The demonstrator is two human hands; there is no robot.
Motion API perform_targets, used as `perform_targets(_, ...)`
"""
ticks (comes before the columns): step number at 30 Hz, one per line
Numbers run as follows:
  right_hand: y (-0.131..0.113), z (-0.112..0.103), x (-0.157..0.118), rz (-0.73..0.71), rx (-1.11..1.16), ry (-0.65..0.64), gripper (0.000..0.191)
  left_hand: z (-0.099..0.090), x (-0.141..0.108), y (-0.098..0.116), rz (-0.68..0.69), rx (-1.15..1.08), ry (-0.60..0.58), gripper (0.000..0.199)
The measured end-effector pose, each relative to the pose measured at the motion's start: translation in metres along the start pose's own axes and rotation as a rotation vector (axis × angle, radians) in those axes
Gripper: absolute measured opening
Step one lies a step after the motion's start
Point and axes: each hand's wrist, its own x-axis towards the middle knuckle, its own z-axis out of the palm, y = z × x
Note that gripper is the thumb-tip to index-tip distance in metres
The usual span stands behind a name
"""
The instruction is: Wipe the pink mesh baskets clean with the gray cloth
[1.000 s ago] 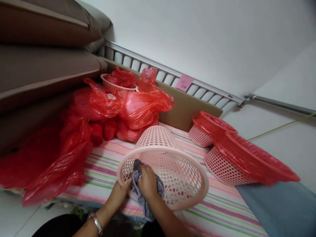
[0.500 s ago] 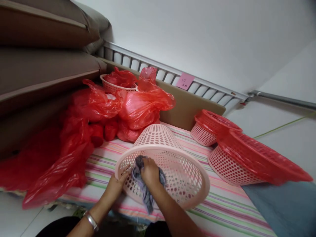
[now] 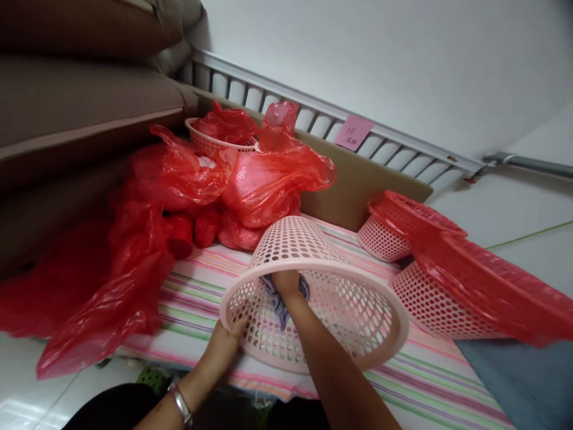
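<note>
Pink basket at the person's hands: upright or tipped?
Tipped: the pink basket has its mouth toward the camera, base pointing away; the left hand grips its rim, the right hand holds a cloth inside.

The laundry-style basket [image 3: 293,242] is moulded plastic, pierced all over, with a smooth, faintly satiny rim. The rag [image 3: 281,312] looks like soft, rough-napped cloth. Thin, crinkled plastic film with glossy highlights makes up the red bags [image 3: 268,185]. The striped sheet [image 3: 192,304] is matt fabric, the bracelet [image 3: 179,406] polished metal, the note [image 3: 354,132] matt paper, the floor [image 3: 24,382] glossy.
</note>
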Motion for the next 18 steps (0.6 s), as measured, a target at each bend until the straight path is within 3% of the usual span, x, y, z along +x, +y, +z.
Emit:
perform_targets(10, -0.029, -0.034, -0.149, -0.230, 0.101, -0.098, 0.035, -0.002, -0.001, -0.002, 0.077, 0.023, 0.023, 0.046)
perform_targets(14, -0.027, -0.043, -0.167, -0.264, 0.116, -0.138, 0.033, -0.011, -0.005, 0.021, 0.095, 0.131, 0.012, 0.043)
perform_targets(18, -0.028, -0.040, -0.151, -0.235, 0.067, -0.141, 0.031, -0.018, 0.000, 0.035, 0.062, 0.143, 0.064, 0.046)
